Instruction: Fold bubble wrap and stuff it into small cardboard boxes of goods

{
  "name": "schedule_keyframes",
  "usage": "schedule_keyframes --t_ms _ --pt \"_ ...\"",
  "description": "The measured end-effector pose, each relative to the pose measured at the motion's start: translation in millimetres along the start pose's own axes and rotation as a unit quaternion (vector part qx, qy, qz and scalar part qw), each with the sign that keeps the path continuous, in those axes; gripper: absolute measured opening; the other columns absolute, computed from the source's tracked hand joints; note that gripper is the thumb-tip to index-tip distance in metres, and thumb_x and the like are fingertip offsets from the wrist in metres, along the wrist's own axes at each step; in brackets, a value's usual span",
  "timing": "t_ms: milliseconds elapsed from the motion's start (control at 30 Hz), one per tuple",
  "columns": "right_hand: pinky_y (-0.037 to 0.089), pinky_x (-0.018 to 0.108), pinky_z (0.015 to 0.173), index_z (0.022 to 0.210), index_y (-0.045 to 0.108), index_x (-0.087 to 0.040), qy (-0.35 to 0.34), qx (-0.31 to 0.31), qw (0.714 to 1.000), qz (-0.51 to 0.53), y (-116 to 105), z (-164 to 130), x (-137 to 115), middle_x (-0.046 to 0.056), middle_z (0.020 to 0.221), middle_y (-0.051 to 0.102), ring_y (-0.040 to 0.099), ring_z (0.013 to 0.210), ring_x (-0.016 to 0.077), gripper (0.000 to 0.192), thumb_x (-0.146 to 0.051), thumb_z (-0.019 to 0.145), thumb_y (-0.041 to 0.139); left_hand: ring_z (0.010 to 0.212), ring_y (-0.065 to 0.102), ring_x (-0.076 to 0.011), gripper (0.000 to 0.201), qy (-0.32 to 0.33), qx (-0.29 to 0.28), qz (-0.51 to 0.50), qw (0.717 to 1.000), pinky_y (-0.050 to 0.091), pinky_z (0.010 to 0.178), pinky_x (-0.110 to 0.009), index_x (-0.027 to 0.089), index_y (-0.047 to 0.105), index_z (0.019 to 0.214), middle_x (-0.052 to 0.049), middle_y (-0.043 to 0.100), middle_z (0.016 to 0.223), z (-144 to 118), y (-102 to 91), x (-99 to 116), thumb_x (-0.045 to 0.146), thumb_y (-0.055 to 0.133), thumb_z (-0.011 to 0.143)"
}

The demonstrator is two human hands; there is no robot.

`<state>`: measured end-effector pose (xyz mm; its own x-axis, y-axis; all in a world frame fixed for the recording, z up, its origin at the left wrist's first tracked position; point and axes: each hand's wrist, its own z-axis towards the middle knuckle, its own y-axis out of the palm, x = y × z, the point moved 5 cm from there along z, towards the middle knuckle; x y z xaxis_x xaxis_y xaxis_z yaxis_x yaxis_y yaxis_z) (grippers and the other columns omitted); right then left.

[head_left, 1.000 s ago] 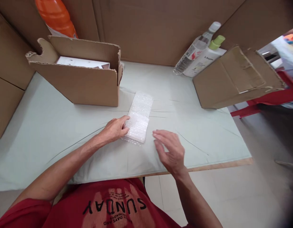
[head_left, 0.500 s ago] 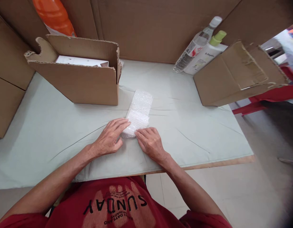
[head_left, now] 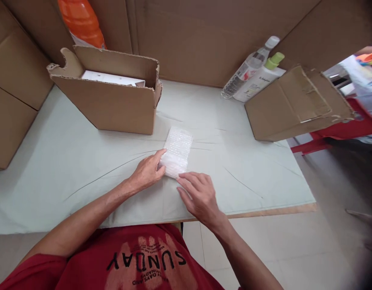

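Observation:
A folded piece of clear bubble wrap [head_left: 178, 147] lies on the pale cloth, its near end doubled into a thicker fold. Along its left edge my left hand [head_left: 146, 171] grips it, fingertips and thumb pressed against the folded part. My right hand [head_left: 201, 195] is at the near right corner, its fingertips touching the fold while the thumb stands apart below. Whether anything is inside the wrap cannot be made out.
An open cardboard box [head_left: 125, 106] with a white item [head_left: 113, 78] inside stands back left, an orange bottle [head_left: 83, 24] behind it. At back right are a clear bottle [head_left: 246, 68], a white bottle [head_left: 258, 82] and another cardboard box [head_left: 282, 104]. Cardboard walls [head_left: 204, 40] border the table [head_left: 249, 173].
The near end of the bubble wrap has been folded further, so its visible length is shorter. My right hand has moved slightly right and its thumb has come away from the wrap.

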<state>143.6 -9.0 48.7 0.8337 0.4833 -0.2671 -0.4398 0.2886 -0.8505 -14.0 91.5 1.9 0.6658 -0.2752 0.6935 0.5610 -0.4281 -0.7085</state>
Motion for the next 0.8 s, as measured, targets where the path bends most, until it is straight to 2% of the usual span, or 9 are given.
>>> schedule_keyframes --t_ms 100,167,233,333,433,533,633,700,800 --pt "0.044 0.044 0.09 0.124 0.064 -0.014 -0.015 -0.052 0.997 -0.058 28.1 2.0 7.0 0.015 0.127 0.07 0.061 0.116 0.03 0.029 -0.017 0.095 0.06 0.099 0.065 -0.0272 0.055 0.05 0.081 0.044 0.994 0.052 0.09 -0.042 0.011 0.049 0.143 -0.012 0.07 0.108 -2.3 -1.6 2.1 0.024 0.055 0.089" --pt "0.044 0.043 0.089 0.125 0.064 -0.014 -0.009 -0.051 0.997 -0.063 38.9 4.8 15.9 0.014 0.126 0.071 0.062 0.114 0.0284 0.029 -0.014 0.097 0.056 0.119 0.059 -0.032 0.057 0.127 0.135 0.07 0.98 0.048 0.102 -0.048 0.012 0.047 0.144 -0.018 0.063 0.13 -10.9 -3.2 5.7 0.03 0.059 0.091" --pt "0.045 0.043 0.087 0.124 0.065 -0.017 0.002 -0.052 0.998 -0.039 41.2 6.8 21.6 0.012 0.121 0.073 0.064 0.109 0.0263 0.029 -0.012 0.098 0.052 0.131 0.051 -0.0335 0.06 0.21 0.141 0.084 0.964 0.043 0.109 -0.052 0.015 0.042 0.148 -0.019 0.057 0.141 -22.8 -2.3 9.0 0.026 0.059 0.091" --pt "0.049 0.041 0.085 0.123 0.066 -0.02 0.034 -0.074 0.996 0.042 33.2 5.5 21.8 0.01 0.113 0.076 0.068 0.101 0.0245 0.031 -0.012 0.098 0.05 0.123 0.057 -0.0291 0.062 0.266 0.116 0.066 0.955 0.046 0.104 -0.049 0.02 0.038 0.151 -0.014 0.064 0.13 -40.1 -3.6 10.2 0.011 0.051 0.091" --pt "0.054 0.039 0.087 0.126 0.066 -0.024 0.097 -0.107 0.977 0.159 25.5 -0.2 20.9 0.007 0.114 0.076 0.07 0.101 0.0229 0.031 -0.019 0.099 0.051 0.102 0.064 -0.0236 0.062 0.226 0.093 0.005 0.97 0.05 0.095 -0.044 0.022 0.038 0.15 -0.009 0.071 0.111 -48.7 -9.9 9.2 0.01 0.049 0.091" --pt "0.057 0.036 0.087 0.13 0.065 -0.026 0.158 -0.138 0.95 0.23 27.1 -6.2 23.9 0.005 0.118 0.076 0.072 0.103 0.0213 0.033 -0.025 0.099 0.052 0.082 0.064 -0.0184 0.061 0.133 0.047 -0.041 0.989 0.053 0.089 -0.039 0.022 0.04 0.15 -0.005 0.072 0.106 -45.4 -11.1 6.8 0.017 0.053 0.09" --pt "0.054 0.041 0.09 0.127 0.066 -0.022 0.154 -0.086 0.974 0.143 22.4 -6.0 25.7 0.01 0.121 0.073 0.069 0.108 0.0254 0.031 -0.026 0.1 0.052 0.074 0.062 -0.0164 0.059 0.065 0.021 -0.043 0.997 0.054 0.082 -0.036 0.019 0.043 0.148 -0.005 0.071 0.104 -33.9 -7.3 5.0 0.023 0.053 0.09" --pt "0.051 0.045 0.092 0.125 0.065 -0.021 0.122 -0.041 0.991 0.049 16.4 -3.9 21.1 0.013 0.124 0.07 0.066 0.111 0.0283 0.029 -0.028 0.099 0.053 0.081 0.063 -0.0185 0.056 0.048 0.032 -0.017 0.998 0.054 0.083 -0.036 0.018 0.046 0.145 -0.007 0.071 0.106 -24.9 -5.4 3.9 0.022 0.052 0.09" --pt "0.047 0.046 0.092 0.125 0.064 -0.021 0.051 -0.064 0.997 -0.016 19.1 -1.2 9.7 0.015 0.128 0.068 0.062 0.113 0.0302 0.03 -0.03 0.097 0.06 0.094 0.063 -0.0224 0.048 0.042 0.062 0.026 0.997 0.052 0.088 -0.039 0.017 0.053 0.138 -0.009 0.068 0.108 -17.2 -4.9 2.1 0.021 0.05 0.09"
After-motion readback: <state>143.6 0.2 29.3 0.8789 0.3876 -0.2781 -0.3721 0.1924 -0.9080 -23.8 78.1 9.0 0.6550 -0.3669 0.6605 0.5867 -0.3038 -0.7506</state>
